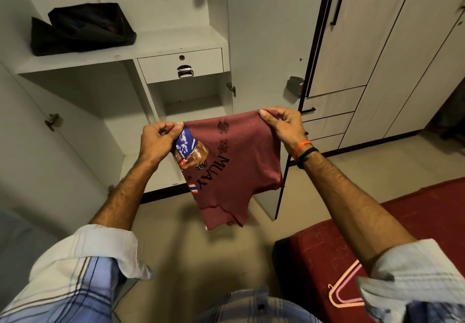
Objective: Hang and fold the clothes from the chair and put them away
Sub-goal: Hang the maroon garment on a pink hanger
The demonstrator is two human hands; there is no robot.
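Maroon t-shirt (234, 161) folded, held mid-frame before open wardrobe (176, 43). Left hand (157, 141) pinches top left corner; right hand (281, 124) pinches top right. Pink hanger (346, 290) on red bed (415, 212), lower right.

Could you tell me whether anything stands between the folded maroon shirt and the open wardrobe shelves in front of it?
Nothing visible does. Left hand and right hand hold the maroon shirt up in front of the open wardrobe, its doors swung aside. Dark clothes fill the upper shelf's left part; the rest looks bare.
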